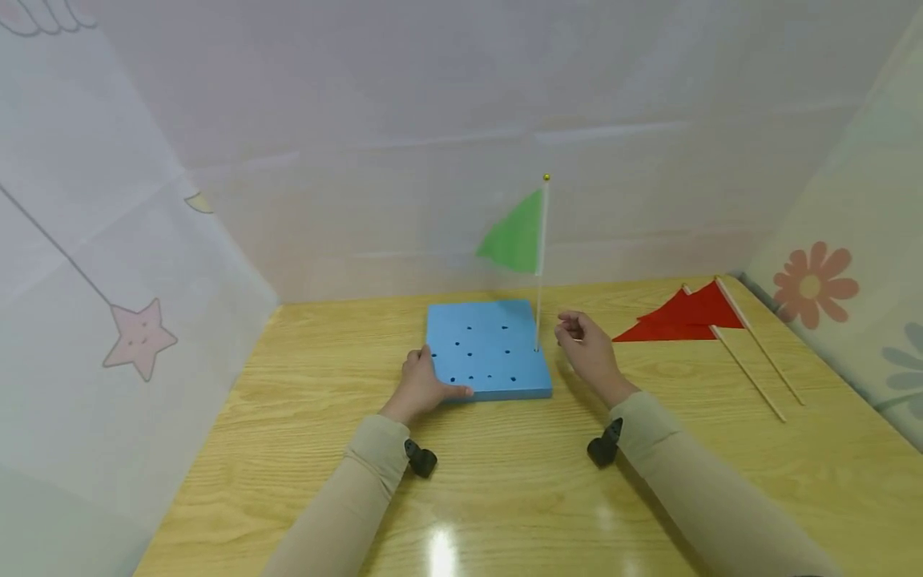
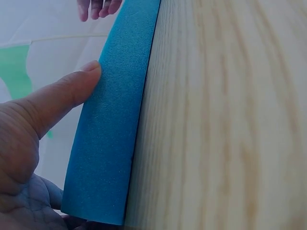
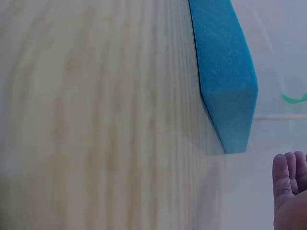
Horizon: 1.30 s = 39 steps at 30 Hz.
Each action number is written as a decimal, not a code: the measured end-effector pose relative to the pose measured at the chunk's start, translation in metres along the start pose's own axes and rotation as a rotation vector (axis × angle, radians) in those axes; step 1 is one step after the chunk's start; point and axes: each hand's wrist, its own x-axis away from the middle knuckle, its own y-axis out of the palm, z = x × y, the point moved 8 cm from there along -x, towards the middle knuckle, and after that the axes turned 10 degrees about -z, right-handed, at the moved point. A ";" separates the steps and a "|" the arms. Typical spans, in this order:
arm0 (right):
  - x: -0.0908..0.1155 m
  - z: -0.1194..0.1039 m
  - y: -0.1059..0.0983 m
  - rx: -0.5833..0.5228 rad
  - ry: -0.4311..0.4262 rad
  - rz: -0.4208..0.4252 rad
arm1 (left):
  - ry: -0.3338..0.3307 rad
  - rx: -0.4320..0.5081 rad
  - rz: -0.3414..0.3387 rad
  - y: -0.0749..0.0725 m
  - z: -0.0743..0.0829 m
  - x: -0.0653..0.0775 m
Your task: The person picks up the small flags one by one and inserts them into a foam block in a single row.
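A blue foam board [image 1: 486,361] with several small holes lies on the table. A green flag [image 1: 515,236] stands upright in a hole near its right edge, on a thin pole with a gold tip. My left hand [image 1: 421,385] holds the board's front left corner, fingers along the left side and thumb at the front edge. In the left wrist view the thumb [image 2: 67,96] touches the edge of the foam. Just right of the flagpole, my right hand [image 1: 587,353] hovers with loosely bent fingers, apart from the pole and holding nothing.
Two red flags [image 1: 681,316] on wooden sticks lie overlapping on the table at the right. The wooden table [image 1: 505,497] meets patterned cloth walls at the back and both sides.
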 end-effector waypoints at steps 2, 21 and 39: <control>0.002 0.002 -0.004 -0.009 0.014 -0.005 | 0.001 0.002 -0.001 0.000 0.000 0.000; 0.013 0.023 -0.044 -0.178 0.062 0.001 | 0.003 -0.008 0.005 0.000 0.001 -0.001; 0.034 0.038 -0.099 -0.241 0.057 0.066 | 0.012 -0.042 0.001 -0.002 0.004 0.001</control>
